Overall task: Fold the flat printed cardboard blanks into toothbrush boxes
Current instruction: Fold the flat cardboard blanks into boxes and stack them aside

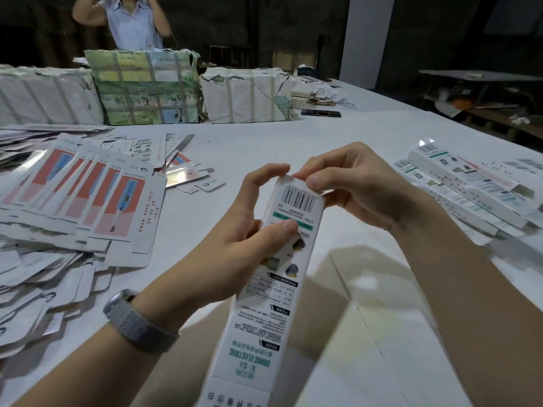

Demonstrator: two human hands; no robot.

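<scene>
A long white toothbrush box (264, 312), printed with a barcode and teal lettering, stands between my hands over the table, its far end uppermost. My left hand (249, 227) grips its upper part, thumb on the printed face, index finger curled to the top edge. My right hand (346, 183) pinches the end flap at the top with thumb and fingertips. Flat printed blanks (85, 195) with red and blue panels lie fanned out at the left. Folded boxes (470, 189) are piled at the right.
Wrapped, strapped bundles (147, 86) stand in a row along the far side of the white table (293, 133). A person in a light shirt (132, 22) stands behind them. A dark phone (321, 113) lies near the bundles. Loose scraps (191, 174) sit mid-table.
</scene>
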